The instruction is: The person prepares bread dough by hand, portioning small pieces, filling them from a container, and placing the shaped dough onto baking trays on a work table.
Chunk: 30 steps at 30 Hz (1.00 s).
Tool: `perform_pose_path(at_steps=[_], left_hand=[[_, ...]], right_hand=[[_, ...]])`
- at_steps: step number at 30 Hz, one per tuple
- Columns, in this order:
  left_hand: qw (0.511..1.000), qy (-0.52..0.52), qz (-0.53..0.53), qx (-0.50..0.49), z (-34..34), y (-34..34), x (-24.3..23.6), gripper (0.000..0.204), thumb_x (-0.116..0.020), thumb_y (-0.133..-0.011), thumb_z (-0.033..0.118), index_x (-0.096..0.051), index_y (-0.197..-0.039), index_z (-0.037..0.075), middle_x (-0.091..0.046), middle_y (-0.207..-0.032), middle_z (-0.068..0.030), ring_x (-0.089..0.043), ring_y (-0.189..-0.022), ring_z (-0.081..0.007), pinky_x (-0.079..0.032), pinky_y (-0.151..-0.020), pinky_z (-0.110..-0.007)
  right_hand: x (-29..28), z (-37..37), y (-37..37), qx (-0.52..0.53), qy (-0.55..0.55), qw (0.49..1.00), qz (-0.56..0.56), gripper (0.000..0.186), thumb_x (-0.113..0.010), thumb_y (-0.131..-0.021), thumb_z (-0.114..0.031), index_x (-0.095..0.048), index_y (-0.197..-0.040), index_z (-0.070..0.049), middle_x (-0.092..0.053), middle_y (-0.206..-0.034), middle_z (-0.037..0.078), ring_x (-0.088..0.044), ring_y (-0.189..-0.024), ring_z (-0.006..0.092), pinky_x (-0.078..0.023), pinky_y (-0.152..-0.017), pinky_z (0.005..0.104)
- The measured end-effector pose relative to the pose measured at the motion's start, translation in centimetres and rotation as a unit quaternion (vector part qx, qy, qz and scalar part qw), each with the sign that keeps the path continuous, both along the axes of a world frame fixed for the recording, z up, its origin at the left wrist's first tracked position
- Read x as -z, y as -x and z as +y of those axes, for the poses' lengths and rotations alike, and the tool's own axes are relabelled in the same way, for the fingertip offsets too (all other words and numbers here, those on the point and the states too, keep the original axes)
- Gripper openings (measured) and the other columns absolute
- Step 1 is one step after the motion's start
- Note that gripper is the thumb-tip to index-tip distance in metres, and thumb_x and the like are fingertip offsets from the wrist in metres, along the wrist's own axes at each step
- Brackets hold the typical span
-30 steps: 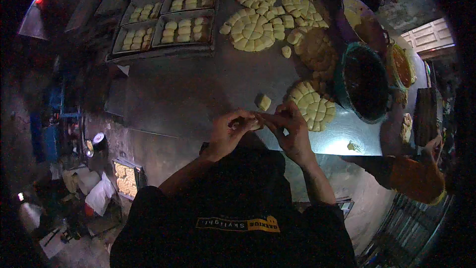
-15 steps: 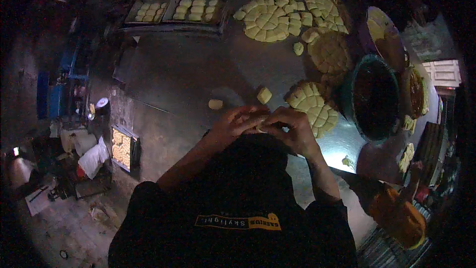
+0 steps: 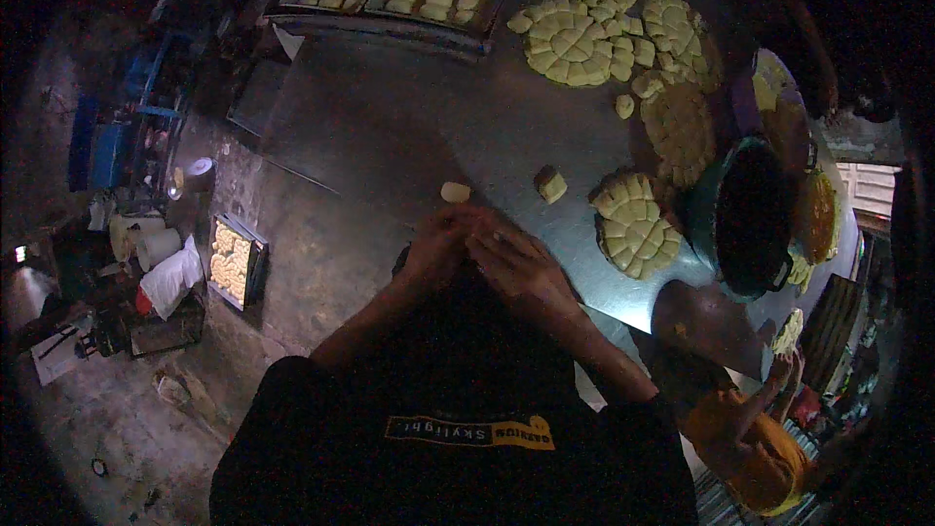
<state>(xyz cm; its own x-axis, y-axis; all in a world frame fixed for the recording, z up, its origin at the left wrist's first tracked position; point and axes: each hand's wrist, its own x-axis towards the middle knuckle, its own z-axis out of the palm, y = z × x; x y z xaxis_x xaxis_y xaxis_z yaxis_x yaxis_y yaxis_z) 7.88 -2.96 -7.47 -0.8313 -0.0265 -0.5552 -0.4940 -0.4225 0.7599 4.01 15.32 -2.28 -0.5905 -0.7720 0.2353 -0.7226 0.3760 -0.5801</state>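
My left hand (image 3: 433, 245) and my right hand (image 3: 521, 271) meet at the near edge of the metal table (image 3: 390, 107), fingers bent and pressed together; what they hold is hidden. Just beyond them lies a small pale dough piece (image 3: 455, 191), with a squarish dough piece (image 3: 551, 185) to its right. Further right is a round slab of dough cut into pieces (image 3: 638, 229); more cut slabs (image 3: 570, 44) lie at the far side of the table.
Metal pans of dough rolls (image 3: 378, 2) stand at the back. A dark green tub (image 3: 709, 224), a purple basin (image 3: 748, 107) and a yellow container (image 3: 823, 219) line the right. A co-worker in orange (image 3: 745, 453) works at lower right; a filled tray (image 3: 234, 263) sits lower left.
A pale dough piece appeared left of my hands after the first frame. My hands have closed further over what they held, the right turning palm down. The co-worker's arms moved; the view shifted.
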Motion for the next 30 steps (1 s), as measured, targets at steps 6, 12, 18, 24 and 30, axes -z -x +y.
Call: perform_pose_path(at_steps=[6,12,18,24,30], left_hand=[[0.903,0.361,0.222,0.066,-2.9,0.2,0.6,0.048,-0.042,-0.102,0.036,-0.045,-0.135,0.002,-0.061,-0.12,-0.0168,-0.061,-0.104,-0.0235,-0.049,-0.089,-0.035],[0.937,0.295,0.121,0.145,-9.0,3.4,2.5,0.054,-0.051,-0.098,0.03,-0.034,-0.145,0.011,-0.055,-0.124,-0.0185,-0.057,-0.114,-0.0276,-0.046,-0.094,-0.039],[0.831,0.387,0.336,0.217,-10.0,4.9,5.0,0.078,-0.076,-0.078,0.015,-0.035,-0.144,0.012,-0.051,-0.132,-0.0168,-0.053,-0.121,-0.0326,-0.047,-0.095,-0.041],[0.808,0.369,0.371,0.27,-8.6,6.3,6.6,0.076,-0.079,-0.074,0.007,-0.042,-0.14,0.012,-0.05,-0.135,-0.0163,-0.051,-0.122,-0.0341,-0.049,-0.094,-0.042],[0.788,0.405,0.377,0.27,-7.5,7.5,5.0,0.063,-0.08,-0.075,0.008,-0.052,-0.131,0.012,-0.052,-0.133,-0.0133,-0.054,-0.118,-0.0288,-0.049,-0.094,-0.036]], right_hand=[[4.5,-3.9,4.5,0.044,-0.011,0.95,-0.309,0.029,-0.061,-0.088,-0.013,-0.063,-0.115,-0.002,-0.066,-0.109,0.016,-0.063,-0.102,0.0311,-0.05,-0.086,0.0395],[8.8,-7.3,9.0,0.085,0.09,0.959,-0.256,0.023,-0.063,-0.092,-0.016,-0.063,-0.11,-0.001,-0.066,-0.098,0.018,-0.066,-0.09,0.0292,-0.051,-0.077,0.0351],[8.6,-8.6,7.8,0.13,0.02,0.972,-0.194,0.025,-0.063,-0.087,-0.017,-0.06,-0.107,-0.003,-0.062,-0.103,0.019,-0.06,-0.097,0.0405,-0.048,-0.083,0.0459],[6.9,-6.8,7.1,0.182,-0.008,0.973,-0.146,0.032,-0.066,-0.083,-0.016,-0.059,-0.113,-0.005,-0.061,-0.111,0.017,-0.057,-0.101,0.0386,-0.048,-0.085,0.0453],[8.1,0.3,5.8,0.34,-0.086,0.934,0.062,0.03,-0.065,-0.083,-0.01,-0.062,-0.112,-0.005,-0.062,-0.11,0.016,-0.058,-0.104,0.0356,-0.048,-0.088,0.0435]])
